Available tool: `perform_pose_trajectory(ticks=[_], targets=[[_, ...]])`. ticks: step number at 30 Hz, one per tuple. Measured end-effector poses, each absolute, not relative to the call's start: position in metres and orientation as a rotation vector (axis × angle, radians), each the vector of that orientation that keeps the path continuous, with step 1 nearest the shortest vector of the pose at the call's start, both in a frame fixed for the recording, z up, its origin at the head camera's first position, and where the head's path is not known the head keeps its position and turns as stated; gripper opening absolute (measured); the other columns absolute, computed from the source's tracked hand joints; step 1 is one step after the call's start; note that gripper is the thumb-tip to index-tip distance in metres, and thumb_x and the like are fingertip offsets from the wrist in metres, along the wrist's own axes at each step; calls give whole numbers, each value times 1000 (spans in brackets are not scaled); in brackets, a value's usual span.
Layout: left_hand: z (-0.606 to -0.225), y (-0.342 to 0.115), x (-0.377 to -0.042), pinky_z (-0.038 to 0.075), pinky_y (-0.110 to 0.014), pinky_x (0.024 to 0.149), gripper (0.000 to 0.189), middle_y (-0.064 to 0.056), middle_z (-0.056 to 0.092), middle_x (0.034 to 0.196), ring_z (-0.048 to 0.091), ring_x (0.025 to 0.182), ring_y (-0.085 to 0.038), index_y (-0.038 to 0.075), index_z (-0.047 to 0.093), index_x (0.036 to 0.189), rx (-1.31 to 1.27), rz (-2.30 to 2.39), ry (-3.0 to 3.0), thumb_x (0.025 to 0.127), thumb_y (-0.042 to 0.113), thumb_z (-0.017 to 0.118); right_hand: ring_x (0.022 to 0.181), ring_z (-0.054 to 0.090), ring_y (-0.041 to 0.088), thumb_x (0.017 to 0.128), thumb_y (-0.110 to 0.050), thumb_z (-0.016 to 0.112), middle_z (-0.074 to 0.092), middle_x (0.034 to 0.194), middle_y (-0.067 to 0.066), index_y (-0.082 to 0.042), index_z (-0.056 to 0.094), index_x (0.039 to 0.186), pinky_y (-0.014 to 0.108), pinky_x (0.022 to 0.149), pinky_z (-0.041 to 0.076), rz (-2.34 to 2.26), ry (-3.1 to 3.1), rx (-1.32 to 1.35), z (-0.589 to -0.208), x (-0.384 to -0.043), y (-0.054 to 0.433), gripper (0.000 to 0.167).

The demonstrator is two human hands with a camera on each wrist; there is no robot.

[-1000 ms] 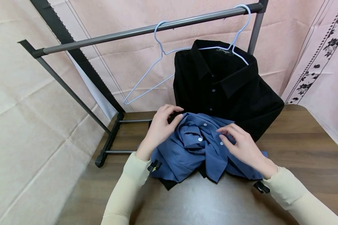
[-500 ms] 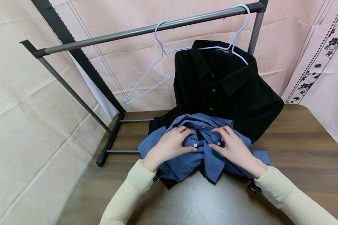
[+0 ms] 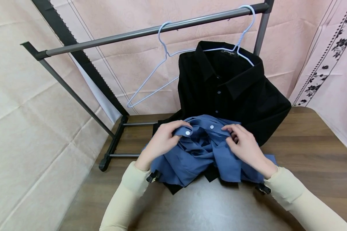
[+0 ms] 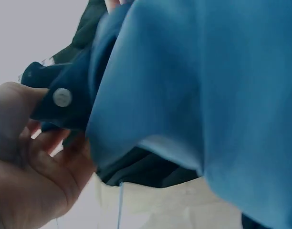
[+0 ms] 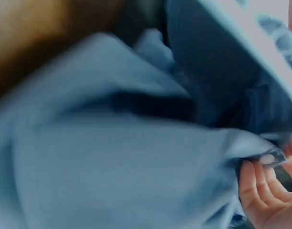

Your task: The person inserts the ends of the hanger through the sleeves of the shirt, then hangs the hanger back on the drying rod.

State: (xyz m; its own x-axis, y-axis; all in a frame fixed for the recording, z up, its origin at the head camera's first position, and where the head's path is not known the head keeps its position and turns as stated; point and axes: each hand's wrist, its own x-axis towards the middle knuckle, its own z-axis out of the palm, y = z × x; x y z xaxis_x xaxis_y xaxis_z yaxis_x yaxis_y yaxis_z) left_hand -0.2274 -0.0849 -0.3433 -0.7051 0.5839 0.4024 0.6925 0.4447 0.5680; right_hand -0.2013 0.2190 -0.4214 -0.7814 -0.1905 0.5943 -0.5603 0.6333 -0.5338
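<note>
A crumpled blue shirt [image 3: 196, 160] with white buttons lies bunched on the table. My left hand [image 3: 162, 138] pinches a buttoned edge of it between thumb and fingers. The left wrist view shows that edge with its white button [image 4: 62, 97] beside the left hand [image 4: 41, 167]. At the shirt's right side, my right hand [image 3: 244, 146] grips the opposite edge with curled fingers. A button also shows near the right hand [image 5: 270, 195] in the right wrist view. Folds of the blue shirt [image 5: 117, 167] fill much of that view, partly blurred.
Behind it, a black shirt [image 3: 228, 96] hangs on a light blue hanger [image 3: 244, 38] from a metal rack [image 3: 124, 35]. A bare light blue hanger [image 3: 146, 86] hangs to its left. Black cloth [image 3: 173, 187] peeks from under the blue shirt on the wooden table [image 3: 208, 211].
Both hands came in over the shirt's middle, then drew apart. The left hand lifted a buttoned edge leftward, and the shirt's middle spread more open. The front flap shifted right.
</note>
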Motion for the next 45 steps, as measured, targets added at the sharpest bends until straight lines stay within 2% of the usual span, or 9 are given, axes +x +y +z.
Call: perform_pose_trajectory(ticks=[5, 10, 16, 21, 26, 31, 38, 41, 45], targets=[[-322, -98, -226, 47, -28, 69, 34, 3, 69, 112, 58, 78, -15, 16, 71, 118, -1189, -1377, -2336, 97, -4, 56, 79, 49, 8, 90, 8, 56, 58, 96, 1, -10, 70, 112, 21, 67, 38, 1011, -2206, 543, -393, -203, 229, 33], [-300, -107, -221, 48, -36, 96, 25, -7, 70, 119, 63, 112, -25, 5, 70, 117, -1252, -1562, -2097, 99, -5, 56, 79, 48, 8, 87, 10, 57, 59, 90, 5, -8, 74, 107, 21, 69, 35, 997, -2072, 486, -368, -205, 238, 32], [-276, -121, -216, 52, -40, 91, 17, -18, 68, 115, 65, 107, -36, -1, 68, 109, -1252, -1761, -1756, 101, -3, 54, 78, 48, 6, 87, 11, 57, 62, 90, 7, -6, 76, 105, 16, 70, 35, 973, -1985, 432, -345, -207, 250, 31], [-262, -137, -212, 56, -40, 84, 13, -21, 67, 109, 69, 97, -35, -3, 66, 108, -1216, -2042, -1428, 102, 3, 57, 76, 46, 2, 91, 7, 55, 63, 91, 7, -5, 77, 105, 17, 68, 33, 948, -1965, 382, -333, -207, 260, 29], [-259, -146, -208, 57, -43, 84, 17, -21, 67, 107, 70, 95, -36, -7, 63, 109, -1222, -2150, -1308, 100, 8, 62, 78, 47, 2, 91, 7, 57, 65, 94, 4, -8, 77, 105, 18, 70, 33, 932, -2046, 418, -340, -208, 265, 29], [-268, -129, -210, 58, -37, 77, 15, -18, 67, 111, 71, 93, -32, 0, 68, 110, -1213, -2096, -1497, 102, 0, 55, 89, 54, 8, 87, 13, 59, 67, 107, 5, -9, 77, 104, 17, 74, 36, 944, -2111, 538, -359, -209, 259, 33], [-288, -98, -213, 51, -31, 83, 21, -9, 68, 116, 62, 99, -28, 1, 69, 115, -1154, -1757, -1947, 101, -1, 55, 109, 51, 23, 83, 9, 61, 61, 123, 8, -10, 71, 116, 40, 89, 33, 949, -2220, 761, -377, -201, 239, 40], [-293, -85, -216, 48, -30, 82, 22, -3, 67, 118, 61, 95, -25, 7, 70, 119, -1152, -1644, -2080, 102, 5, 56, 109, 52, 23, 85, 4, 65, 63, 118, 6, -9, 71, 114, 41, 94, 33, 986, -2189, 810, -381, -190, 227, 32], [-296, -67, -223, 52, -34, 90, 23, -4, 70, 117, 66, 103, -26, 8, 69, 123, -1174, -1661, -2107, 103, 8, 56, 94, 57, 18, 90, -6, 70, 65, 104, 0, -7, 68, 109, 29, 83, 43, 1073, -2145, 846, -393, -172, 205, 19]])
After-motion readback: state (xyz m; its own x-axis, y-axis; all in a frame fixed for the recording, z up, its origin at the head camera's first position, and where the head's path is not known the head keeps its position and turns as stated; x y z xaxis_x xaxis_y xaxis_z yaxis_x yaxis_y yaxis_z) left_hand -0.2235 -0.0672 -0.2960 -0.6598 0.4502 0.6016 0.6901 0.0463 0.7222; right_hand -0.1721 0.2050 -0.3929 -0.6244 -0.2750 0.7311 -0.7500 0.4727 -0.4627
